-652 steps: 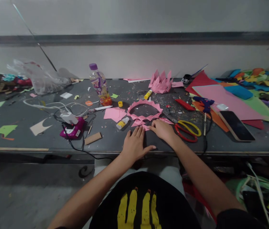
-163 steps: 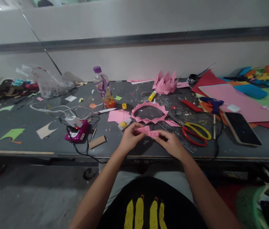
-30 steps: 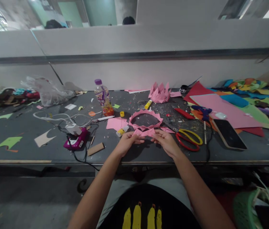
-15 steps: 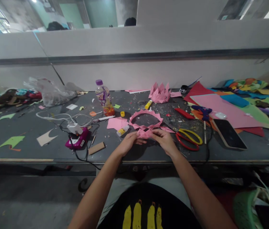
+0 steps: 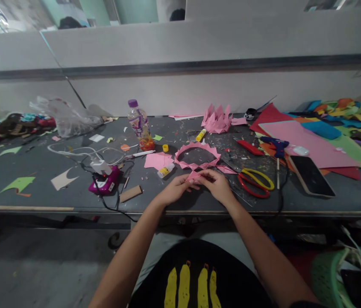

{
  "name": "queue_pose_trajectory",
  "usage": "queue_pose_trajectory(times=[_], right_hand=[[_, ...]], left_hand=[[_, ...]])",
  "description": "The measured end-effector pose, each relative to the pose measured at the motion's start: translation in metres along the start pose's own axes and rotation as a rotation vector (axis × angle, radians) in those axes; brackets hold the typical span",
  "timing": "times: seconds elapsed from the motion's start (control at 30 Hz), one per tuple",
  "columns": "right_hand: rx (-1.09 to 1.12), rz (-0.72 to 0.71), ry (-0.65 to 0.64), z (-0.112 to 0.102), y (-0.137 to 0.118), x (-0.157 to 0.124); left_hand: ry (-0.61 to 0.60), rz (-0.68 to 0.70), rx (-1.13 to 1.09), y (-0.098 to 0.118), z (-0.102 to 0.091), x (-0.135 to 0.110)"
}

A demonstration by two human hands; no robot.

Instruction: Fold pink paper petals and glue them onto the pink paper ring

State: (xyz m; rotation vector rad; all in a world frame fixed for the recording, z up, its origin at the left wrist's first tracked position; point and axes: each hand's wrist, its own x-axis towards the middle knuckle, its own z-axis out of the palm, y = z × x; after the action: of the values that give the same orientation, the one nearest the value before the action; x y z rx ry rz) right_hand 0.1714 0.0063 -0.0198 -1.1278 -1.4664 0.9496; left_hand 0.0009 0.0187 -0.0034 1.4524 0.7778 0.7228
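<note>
Between my two hands, near the table's front edge, is a small folded piece of pink paper [image 5: 194,176]. My left hand [image 5: 177,188] pinches its left side, and my right hand [image 5: 215,184] pinches its right side; fingers cover much of it. Just beyond lies a pink paper ring [image 5: 197,155] with a zigzag edge. A pink pointed paper crown [image 5: 217,119] stands farther back. Pink paper pieces [image 5: 159,160] and a glue stick [image 5: 165,170] without its cap lie to the left of the ring. Scissors [image 5: 253,182] with red and yellow handles rest right of my right hand.
A drink bottle [image 5: 141,125] stands behind the yellow cap [image 5: 165,148]. Left are a purple power adapter [image 5: 105,182] with cables and a cardboard strip [image 5: 130,193]. Right are a red cutter [image 5: 250,147], a glue gun [image 5: 275,145], a phone [image 5: 311,176] and coloured sheets [image 5: 311,145].
The pink paper piece now shows as a smaller pointed fold, with my fingers closer together around it. The view has tilted slightly; the things on the table stay where they were.
</note>
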Motion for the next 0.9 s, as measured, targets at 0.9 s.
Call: queue_pose_trajectory(times=[0.9], right_hand=[[0.082, 0.05, 0.005, -0.002, -0.001, -0.001]], left_hand=[[-0.034, 0.049, -0.012, -0.01, -0.003, 0.005]])
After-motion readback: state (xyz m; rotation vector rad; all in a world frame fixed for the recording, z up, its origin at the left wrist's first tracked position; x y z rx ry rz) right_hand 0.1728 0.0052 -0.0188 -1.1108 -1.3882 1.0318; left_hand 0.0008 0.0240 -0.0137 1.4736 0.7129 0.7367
